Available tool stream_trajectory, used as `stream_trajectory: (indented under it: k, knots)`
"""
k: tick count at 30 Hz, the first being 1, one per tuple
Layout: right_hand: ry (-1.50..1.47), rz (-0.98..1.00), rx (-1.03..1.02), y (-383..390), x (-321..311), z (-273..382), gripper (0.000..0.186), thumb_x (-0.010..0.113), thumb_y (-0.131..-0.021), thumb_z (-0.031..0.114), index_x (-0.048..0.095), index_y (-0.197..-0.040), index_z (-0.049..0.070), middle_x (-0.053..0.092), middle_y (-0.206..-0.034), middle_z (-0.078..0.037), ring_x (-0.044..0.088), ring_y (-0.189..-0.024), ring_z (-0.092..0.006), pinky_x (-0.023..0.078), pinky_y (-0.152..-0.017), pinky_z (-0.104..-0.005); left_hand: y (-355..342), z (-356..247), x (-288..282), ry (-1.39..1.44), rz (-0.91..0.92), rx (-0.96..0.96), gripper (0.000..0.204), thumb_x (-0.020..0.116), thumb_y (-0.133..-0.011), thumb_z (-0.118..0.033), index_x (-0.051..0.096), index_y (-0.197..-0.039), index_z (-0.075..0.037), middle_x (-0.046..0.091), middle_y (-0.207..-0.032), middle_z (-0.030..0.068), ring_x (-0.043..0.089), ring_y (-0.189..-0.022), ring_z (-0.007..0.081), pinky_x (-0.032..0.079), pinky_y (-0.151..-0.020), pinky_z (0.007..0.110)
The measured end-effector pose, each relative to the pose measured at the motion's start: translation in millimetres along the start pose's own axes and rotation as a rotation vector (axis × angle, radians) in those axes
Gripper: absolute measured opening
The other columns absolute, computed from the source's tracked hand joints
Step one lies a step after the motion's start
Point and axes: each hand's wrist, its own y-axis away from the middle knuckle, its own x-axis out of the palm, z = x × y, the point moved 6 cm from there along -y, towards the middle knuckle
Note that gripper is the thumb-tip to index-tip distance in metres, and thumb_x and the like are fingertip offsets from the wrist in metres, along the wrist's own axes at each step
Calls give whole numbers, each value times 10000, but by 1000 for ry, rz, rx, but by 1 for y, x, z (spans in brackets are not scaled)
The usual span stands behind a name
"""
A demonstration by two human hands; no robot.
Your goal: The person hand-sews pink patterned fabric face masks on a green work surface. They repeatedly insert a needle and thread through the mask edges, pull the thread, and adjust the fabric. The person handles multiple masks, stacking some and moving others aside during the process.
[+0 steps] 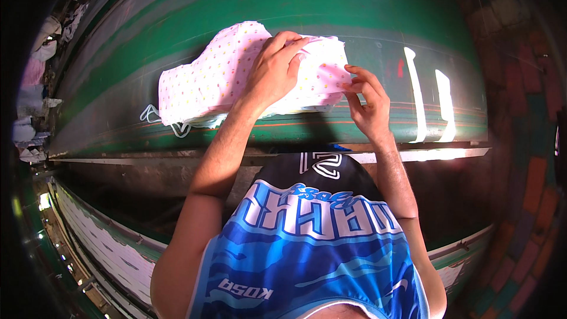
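A pink cloth piece (207, 85) with small coloured dots lies on top of a layered stack on the green table, its right part brightly sunlit. My left hand (274, 68) rests over the middle of the cloth, its thumb and fingers drawn together on a small raised fold. At the right end, my right hand (369, 97) pinches the cloth's edge between thumb and fingertips, the other fingers bent. White cord loops (179, 130) stick out from the stack's lower left side. Paler layers show along its near edge; how many there are is hidden.
The long green table (378, 9) has a pale front rail (407, 155) close to my body. Bright light strips (416, 94) fall on its right end. Scattered cloth scraps (32, 106) lie beyond the left end. Coloured paving (522, 201) runs along the right.
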Motion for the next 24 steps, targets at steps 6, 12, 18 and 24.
stream_trajectory:
  k: [6,12,18,24]
  knots:
    - [-29,92,67,-31,3,-3,195,742,-962,-71,770,-1115,47,807,-1093,-101,787,-998,-284,635,-785,-366,-9,5,-4,-47,-68,-92,342,771,-1012,-148,735,-1329,-26,710,-1301,117,744,-1083,321,611,-942,431]
    - [-36,107,43,-65,12,0,174,750,-980,-42,794,-1118,53,801,-1063,-93,783,-949,-269,620,-743,-362,-41,15,-20,-177,-352,-34,219,779,-1018,-185,757,-1174,-33,770,-1085,111,766,-888,273,628,-824,413]
    - [-43,164,29,-92,29,-10,136,755,-984,-1,797,-1100,57,795,-1038,-107,778,-891,-299,612,-740,-395,-25,16,-10,237,-123,-164,144,735,-1063,-125,770,-1163,-27,807,-976,95,766,-877,169,624,-795,338]
    - [201,266,40,-109,68,-37,195,799,-957,171,803,-1138,98,756,-1188,-95,769,-1027,-328,635,-869,-464,-13,-8,-3,251,33,-43,128,721,-1051,-66,764,-1154,-4,794,-1084,101,776,-978,226,620,-849,386]
